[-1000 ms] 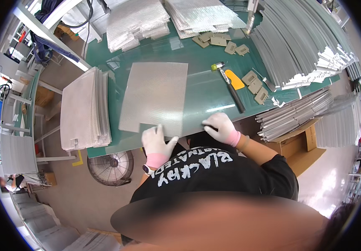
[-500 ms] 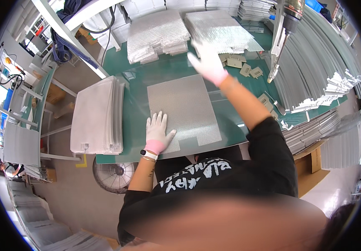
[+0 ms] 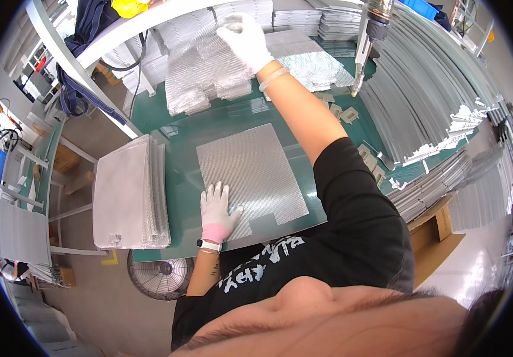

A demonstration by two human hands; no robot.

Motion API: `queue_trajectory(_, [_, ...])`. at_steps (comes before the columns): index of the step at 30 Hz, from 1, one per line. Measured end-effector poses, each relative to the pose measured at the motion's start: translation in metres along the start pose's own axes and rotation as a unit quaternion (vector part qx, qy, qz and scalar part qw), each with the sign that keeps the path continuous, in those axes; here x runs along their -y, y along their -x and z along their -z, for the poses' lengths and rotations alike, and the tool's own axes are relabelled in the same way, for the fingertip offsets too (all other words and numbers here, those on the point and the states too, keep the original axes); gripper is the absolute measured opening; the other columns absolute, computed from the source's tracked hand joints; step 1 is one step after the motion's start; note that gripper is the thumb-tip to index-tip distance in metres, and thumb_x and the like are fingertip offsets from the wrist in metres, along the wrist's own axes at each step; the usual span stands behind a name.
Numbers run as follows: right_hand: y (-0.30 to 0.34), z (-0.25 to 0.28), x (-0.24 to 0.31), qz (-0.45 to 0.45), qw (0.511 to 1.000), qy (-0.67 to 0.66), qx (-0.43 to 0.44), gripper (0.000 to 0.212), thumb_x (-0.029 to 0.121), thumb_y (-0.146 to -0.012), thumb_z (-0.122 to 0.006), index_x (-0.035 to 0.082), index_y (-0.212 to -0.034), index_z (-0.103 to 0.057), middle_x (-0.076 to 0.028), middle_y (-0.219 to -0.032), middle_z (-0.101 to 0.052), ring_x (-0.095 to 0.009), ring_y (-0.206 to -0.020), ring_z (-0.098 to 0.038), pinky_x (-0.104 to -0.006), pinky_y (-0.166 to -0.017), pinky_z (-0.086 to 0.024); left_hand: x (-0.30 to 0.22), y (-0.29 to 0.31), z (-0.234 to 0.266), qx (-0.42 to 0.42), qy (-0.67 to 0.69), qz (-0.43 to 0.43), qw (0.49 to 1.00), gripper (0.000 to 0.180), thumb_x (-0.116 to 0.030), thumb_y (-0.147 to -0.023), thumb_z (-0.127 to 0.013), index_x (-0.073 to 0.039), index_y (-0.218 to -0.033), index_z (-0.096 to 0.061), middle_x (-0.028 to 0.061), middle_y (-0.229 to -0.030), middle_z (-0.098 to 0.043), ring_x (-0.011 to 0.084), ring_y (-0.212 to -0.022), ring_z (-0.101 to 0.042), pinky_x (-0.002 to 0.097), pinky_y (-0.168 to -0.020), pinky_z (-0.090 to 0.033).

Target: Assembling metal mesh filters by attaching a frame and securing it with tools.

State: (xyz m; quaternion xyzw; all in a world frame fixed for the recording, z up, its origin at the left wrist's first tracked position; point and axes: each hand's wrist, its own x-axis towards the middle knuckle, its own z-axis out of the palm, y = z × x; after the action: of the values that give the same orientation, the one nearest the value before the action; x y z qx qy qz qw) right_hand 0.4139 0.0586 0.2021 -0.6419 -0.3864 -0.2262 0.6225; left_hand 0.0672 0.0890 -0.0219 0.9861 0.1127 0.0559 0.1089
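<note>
A silvery mesh sheet (image 3: 253,172) with a notch in its near edge lies flat on the green tabletop. My left hand (image 3: 218,211), in a white glove with a pink cuff, rests on its near left part with the fingers spread. Farther back, my right hand (image 3: 244,41), gloved too, reaches to the far right corner of a stack of silvery mesh sheets (image 3: 203,74). Its fingers are curled in at the top sheet's corner and appear to pinch it. A second stack, with clear bubbly-looking sheets (image 3: 304,62), is beside it on the right.
A pile of pale grey sheets (image 3: 128,193) stands at the table's left edge. A powered screwdriver (image 3: 366,53) hangs at the right, near small beige parts (image 3: 348,115). Tall rows of grey panels (image 3: 435,89) fill the right side. A fan (image 3: 161,276) stands on the floor.
My right hand has moved left and farther back, from beside the right stack to the far corner of the left stack, its fingers now curled. My left hand stays on the sheet. The view has shifted.
</note>
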Motion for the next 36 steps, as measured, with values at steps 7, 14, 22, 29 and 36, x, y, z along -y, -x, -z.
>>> queue_trajectory(7, [0.079, 0.071, 0.020, -0.147, 0.835, -0.530, 0.021, 0.071, 0.008, -0.091, -0.064, -0.002, -0.150, -0.025, -0.005, -0.101, -0.059, -0.012, -0.088, -0.058, -0.0285, -0.086, -0.049, 0.017, 0.011, -0.008, -0.117, 0.073, -0.007, 0.990, 0.078, -0.036, -0.082, -0.069, 0.001, -0.143, -0.039, 0.0209, -0.152, -0.035, 0.0375, -0.145, -0.025, 0.0500, -0.120, -0.013])
queue_trajectory(14, [0.279, 0.159, 0.079, -0.315, 0.913, -0.212, 0.150, 0.087, -0.002, -0.083, -0.065, 0.001, -0.154, -0.015, -0.007, -0.098, -0.063, -0.012, -0.086, -0.062, -0.0275, -0.082, -0.052, -0.001, 0.066, 0.049, -0.208, 0.665, 0.086, 0.712, 0.078, -0.045, -0.093, -0.058, -0.001, -0.150, -0.028, 0.0218, -0.137, -0.051, 0.0328, -0.120, -0.054, 0.0430, -0.101, -0.042])
queue_trajectory(22, [0.330, 0.182, 0.087, -0.262, 0.908, 0.049, 0.323, 0.091, 0.004, -0.073, -0.068, 0.005, -0.153, -0.025, -0.010, -0.111, -0.060, -0.015, -0.077, -0.059, -0.0268, -0.075, -0.052, -0.022, 0.045, 0.046, -0.091, 0.265, 0.262, 0.924, 0.083, -0.027, -0.082, -0.075, -0.003, -0.148, -0.031, 0.0241, -0.113, -0.064, 0.0346, -0.096, -0.067, 0.0385, -0.081, -0.053])
queue_trajectory(29, [0.345, 0.173, 0.065, -0.192, 0.928, 0.135, 0.291, 0.070, 0.009, -0.077, -0.069, 0.004, -0.142, -0.044, -0.012, -0.114, -0.058, -0.016, -0.072, -0.055, -0.0283, -0.072, -0.050, -0.007, 0.026, 0.025, -0.075, 0.197, 0.236, 0.949, 0.084, -0.032, -0.084, -0.072, -0.003, -0.149, -0.028, 0.0258, -0.125, -0.060, 0.0403, -0.108, -0.062, 0.0420, -0.088, -0.052])
queue_trajectory(36, [0.351, 0.164, 0.055, -0.242, 0.916, 0.143, 0.285, 0.066, 0.011, -0.079, -0.070, 0.001, -0.139, -0.046, -0.015, -0.116, -0.058, -0.021, -0.078, -0.059, -0.0298, -0.075, -0.050, -0.010, 0.018, 0.024, -0.031, 0.171, 0.249, 0.953, 0.084, -0.034, -0.086, -0.070, -0.003, -0.150, -0.024, 0.0259, -0.122, -0.061, 0.0413, -0.106, -0.062, 0.0432, -0.088, -0.051])
